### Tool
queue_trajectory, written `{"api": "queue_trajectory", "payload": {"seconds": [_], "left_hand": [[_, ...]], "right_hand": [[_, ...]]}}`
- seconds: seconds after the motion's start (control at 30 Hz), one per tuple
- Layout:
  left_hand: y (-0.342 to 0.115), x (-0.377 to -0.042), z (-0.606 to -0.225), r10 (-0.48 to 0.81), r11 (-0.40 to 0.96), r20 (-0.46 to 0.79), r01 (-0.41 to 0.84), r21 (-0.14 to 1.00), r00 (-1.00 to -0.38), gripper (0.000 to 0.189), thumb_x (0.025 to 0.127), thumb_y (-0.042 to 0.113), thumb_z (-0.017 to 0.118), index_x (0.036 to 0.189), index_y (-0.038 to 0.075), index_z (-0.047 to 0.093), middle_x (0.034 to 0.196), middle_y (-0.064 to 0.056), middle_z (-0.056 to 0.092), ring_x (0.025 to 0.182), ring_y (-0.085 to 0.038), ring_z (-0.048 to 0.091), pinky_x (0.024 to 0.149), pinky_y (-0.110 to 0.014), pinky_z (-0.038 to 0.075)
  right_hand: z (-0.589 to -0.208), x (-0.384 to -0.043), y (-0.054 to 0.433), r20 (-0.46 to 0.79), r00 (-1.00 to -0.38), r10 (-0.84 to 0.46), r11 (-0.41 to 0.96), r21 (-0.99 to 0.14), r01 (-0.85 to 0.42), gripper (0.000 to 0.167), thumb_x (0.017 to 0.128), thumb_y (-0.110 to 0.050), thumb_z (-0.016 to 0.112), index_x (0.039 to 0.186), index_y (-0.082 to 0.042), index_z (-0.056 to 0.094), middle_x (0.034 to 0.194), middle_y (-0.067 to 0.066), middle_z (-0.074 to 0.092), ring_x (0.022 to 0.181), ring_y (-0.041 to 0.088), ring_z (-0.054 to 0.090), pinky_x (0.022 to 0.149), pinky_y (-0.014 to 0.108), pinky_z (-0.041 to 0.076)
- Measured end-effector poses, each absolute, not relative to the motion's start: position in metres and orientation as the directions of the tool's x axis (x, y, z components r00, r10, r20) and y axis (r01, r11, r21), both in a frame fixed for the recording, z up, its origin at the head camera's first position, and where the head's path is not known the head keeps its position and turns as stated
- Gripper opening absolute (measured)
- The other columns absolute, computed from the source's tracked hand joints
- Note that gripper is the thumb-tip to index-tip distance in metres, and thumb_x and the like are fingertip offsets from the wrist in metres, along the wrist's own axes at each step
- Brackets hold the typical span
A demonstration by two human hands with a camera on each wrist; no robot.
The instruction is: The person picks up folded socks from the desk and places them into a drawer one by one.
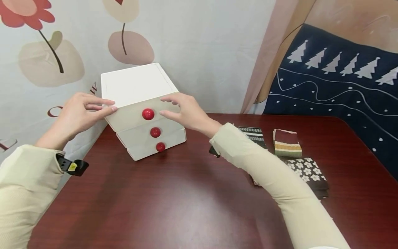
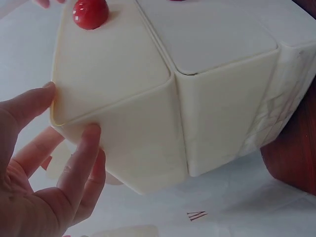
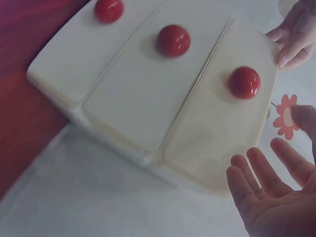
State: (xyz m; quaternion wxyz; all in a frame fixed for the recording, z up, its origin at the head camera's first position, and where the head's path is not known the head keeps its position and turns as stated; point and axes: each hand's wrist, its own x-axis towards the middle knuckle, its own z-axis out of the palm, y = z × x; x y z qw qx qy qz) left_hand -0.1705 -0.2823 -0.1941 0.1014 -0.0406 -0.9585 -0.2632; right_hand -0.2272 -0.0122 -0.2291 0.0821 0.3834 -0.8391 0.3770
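A white drawer box (image 1: pixel 136 86) with three stacked drawers stands at the table's left back. One red round knob (image 1: pixel 148 114) sits on the top drawer, with a red knob (image 1: pixel 155 132) on the middle drawer and a red knob (image 1: pixel 160 147) on the bottom one. The left hand (image 1: pixel 82 112) touches the box's upper front left corner. Its thumb (image 2: pixel 37 101) meets the front edge, while other fingertips rest along the side. Near the opposite upper corner, the right hand (image 1: pixel 189 112) has fingers and thumb spread apart. Its fingertips (image 3: pixel 237 173) are right at the box's edge.
Right of the box on the dark red table (image 1: pixel 174 197) lie folded cloths: a striped dark one (image 1: pixel 253 135), a maroon, yellow and green one (image 1: pixel 287 143), and a flowered one (image 1: pixel 306 169). The right forearm partly covers them. Behind hangs a patterned curtain (image 1: pixel 202 52).
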Motion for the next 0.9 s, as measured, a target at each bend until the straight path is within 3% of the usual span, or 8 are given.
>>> {"api": "queue_trajectory", "payload": {"seconds": [0.13, 0.3, 0.43, 0.57, 0.77, 0.9], "left_hand": [[-0.284, -0.169, -0.194, 0.03, 0.838, 0.208, 0.138, 0.527, -0.978, 0.045, 0.082, 0.037, 0.061, 0.113, 0.004, 0.061, 0.112, -0.012, 0.044, 0.075, 0.008, 0.043, 0.069, -0.027, 0.035], [-0.285, -0.166, -0.194, 0.032, 0.819, 0.182, 0.13, 0.558, -0.983, 0.046, 0.083, 0.035, 0.06, 0.115, 0.002, 0.059, 0.115, -0.012, 0.04, 0.075, 0.01, 0.044, 0.065, -0.014, 0.036], [-0.284, -0.168, -0.191, 0.035, 0.826, 0.15, 0.113, 0.552, -0.988, 0.048, 0.082, 0.035, 0.061, 0.116, 0.001, 0.058, 0.115, -0.014, 0.039, 0.07, 0.014, 0.047, 0.067, -0.019, 0.037], [-0.285, -0.171, -0.188, 0.047, 0.811, 0.106, 0.1, 0.576, -0.993, 0.044, 0.083, 0.032, 0.061, 0.116, 0.003, 0.059, 0.113, -0.014, 0.04, 0.064, 0.008, 0.055, 0.068, -0.021, 0.038], [-0.29, -0.172, -0.182, 0.029, 0.759, 0.003, 0.024, 0.651, -1.0, 0.034, 0.081, 0.036, 0.062, 0.112, 0.02, 0.063, 0.121, -0.009, 0.041, 0.071, -0.001, 0.061, 0.066, -0.011, 0.041], [-0.292, -0.172, -0.181, 0.031, 0.726, -0.036, -0.003, 0.688, -0.999, 0.036, 0.081, 0.036, 0.063, 0.112, 0.019, 0.063, 0.125, -0.011, 0.041, 0.074, -0.001, 0.061, 0.068, -0.011, 0.043]], "right_hand": [[-0.236, -0.23, -0.03, 0.382, -0.725, -0.573, 0.393, -0.648, -0.652, 0.036, 0.084, -0.017, 0.062, 0.119, -0.009, 0.056, 0.116, 0.003, 0.056, 0.098, 0.014, 0.055, 0.083, 0.02, 0.041], [-0.252, -0.23, -0.053, 0.369, -0.737, -0.566, 0.315, -0.729, -0.607, 0.037, 0.083, -0.012, 0.063, 0.119, -0.006, 0.057, 0.109, 0.008, 0.054, 0.093, 0.012, 0.058, 0.078, 0.014, 0.042], [-0.265, -0.226, -0.064, 0.423, -0.761, -0.493, 0.273, -0.755, -0.596, 0.035, 0.08, -0.009, 0.065, 0.115, -0.005, 0.059, 0.1, 0.008, 0.052, 0.085, 0.011, 0.06, 0.074, 0.011, 0.043], [-0.27, -0.223, -0.068, 0.453, -0.784, -0.426, 0.247, -0.775, -0.582, 0.032, 0.079, -0.008, 0.067, 0.11, -0.004, 0.06, 0.097, 0.008, 0.051, 0.082, 0.011, 0.06, 0.074, 0.012, 0.043], [-0.269, -0.221, -0.067, 0.444, -0.791, -0.422, 0.243, -0.785, -0.57, 0.032, 0.078, -0.008, 0.067, 0.11, -0.005, 0.061, 0.096, 0.007, 0.052, 0.082, 0.011, 0.06, 0.072, 0.012, 0.044], [-0.269, -0.218, -0.063, 0.446, -0.784, -0.432, 0.248, -0.777, -0.579, 0.031, 0.078, -0.008, 0.068, 0.109, -0.006, 0.062, 0.094, 0.005, 0.052, 0.079, 0.008, 0.059, 0.069, 0.012, 0.044]]}}
